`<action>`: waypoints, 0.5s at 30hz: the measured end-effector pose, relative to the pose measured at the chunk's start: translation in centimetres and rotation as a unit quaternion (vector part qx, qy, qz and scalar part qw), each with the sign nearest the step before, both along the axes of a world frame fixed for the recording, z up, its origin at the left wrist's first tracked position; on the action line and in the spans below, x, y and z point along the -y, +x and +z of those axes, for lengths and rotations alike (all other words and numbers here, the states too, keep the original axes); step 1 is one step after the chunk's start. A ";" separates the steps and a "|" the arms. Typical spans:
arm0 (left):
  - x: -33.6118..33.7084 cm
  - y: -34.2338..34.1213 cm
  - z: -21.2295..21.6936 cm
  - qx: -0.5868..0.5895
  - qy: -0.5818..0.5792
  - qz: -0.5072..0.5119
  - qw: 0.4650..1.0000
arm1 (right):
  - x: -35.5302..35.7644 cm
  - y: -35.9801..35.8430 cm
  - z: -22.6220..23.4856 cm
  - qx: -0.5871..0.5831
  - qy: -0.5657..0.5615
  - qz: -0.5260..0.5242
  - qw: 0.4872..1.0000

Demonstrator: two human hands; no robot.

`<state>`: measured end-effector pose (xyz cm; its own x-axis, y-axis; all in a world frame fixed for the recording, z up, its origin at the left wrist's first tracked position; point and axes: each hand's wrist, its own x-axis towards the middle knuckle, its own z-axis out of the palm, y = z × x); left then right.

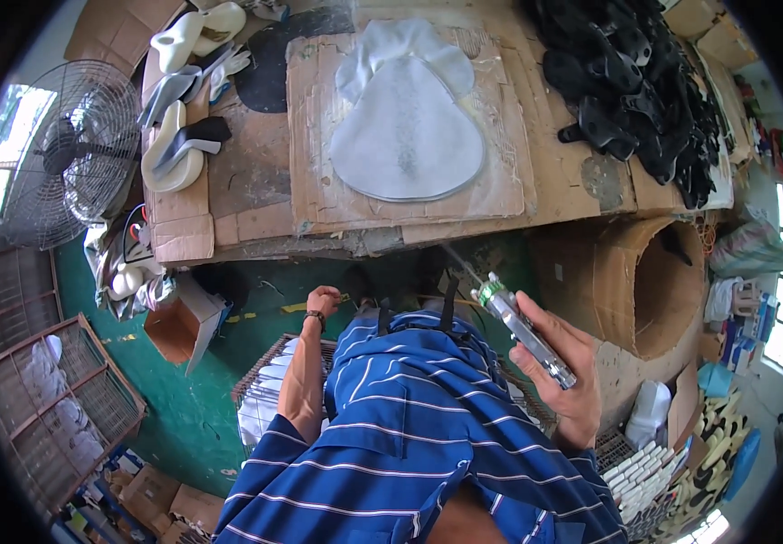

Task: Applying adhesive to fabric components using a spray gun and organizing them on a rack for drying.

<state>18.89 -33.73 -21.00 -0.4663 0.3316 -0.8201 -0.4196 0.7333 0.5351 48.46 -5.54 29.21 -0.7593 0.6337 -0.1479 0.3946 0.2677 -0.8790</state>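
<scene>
My right hand [565,367] is wrapped around a metal spray gun [534,334] with a green ring near its front. Its nozzle points up and left toward the table edge, and a faint pale streak shows off its tip. Low beside my body, my left hand [323,300] hangs with loosely bent fingers and nothing visible in it. On the table ahead of both hands lies a rounded, pear-shaped grey-white fabric pad [408,136], overlapping a crumpled pale piece [400,41] at its far end. Under them is a stained cardboard sheet [314,168].
Black molded parts [622,82] are heaped at the table's right. Cream curved shells [172,172] lie on the left, beyond which stands a fan [69,150]. A large cardboard tube [616,283] sits under the right edge. A wire basket [248,385] with white pieces is by my left arm.
</scene>
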 end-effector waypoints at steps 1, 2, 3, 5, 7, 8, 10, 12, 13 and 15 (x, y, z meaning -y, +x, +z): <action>0.4 0.1 0.0 -0.004 -0.001 0.003 1.000 | -0.2 -0.4 -0.2 -0.001 0.001 -0.013 1.000; 0.5 0.5 -0.1 0.005 -0.005 0.029 1.000 | -0.5 -0.7 -0.6 0.001 0.005 -0.031 0.999; 1.7 0.8 -0.5 0.011 -0.012 0.057 0.998 | -0.8 -1.1 -0.8 -0.008 0.038 -0.045 0.998; 3.5 1.2 -1.1 0.005 -0.006 0.051 0.999 | -1.7 -1.3 -1.3 -0.017 0.074 -0.069 0.995; 4.7 2.0 -1.0 0.002 -0.052 0.033 0.998 | -2.1 -1.3 -1.7 -0.027 0.074 -0.093 0.992; 5.0 2.5 -0.8 0.003 -0.050 0.029 0.998 | -2.2 -1.3 -1.9 -0.025 0.085 -0.112 0.990; 5.2 3.0 0.0 0.033 -0.081 0.061 0.994 | -2.2 -0.8 -2.3 -0.026 0.101 -0.145 0.984; 5.0 3.3 1.1 0.037 -0.090 0.062 0.993 | -2.0 0.1 -2.6 -0.008 0.094 -0.160 0.983; 4.7 3.6 1.4 0.041 -0.100 0.065 0.992 | -1.8 0.7 -2.8 0.009 0.087 -0.174 0.981; 5.2 3.4 1.0 0.032 -0.101 0.047 0.993 | -1.5 1.8 -2.5 0.016 0.080 -0.180 0.980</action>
<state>22.27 -38.97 -20.00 -0.4318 0.1145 -0.8947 -0.5202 0.7787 0.3508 50.27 -4.03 26.75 -0.4780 0.8772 -0.0459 0.5163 0.2383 -0.8226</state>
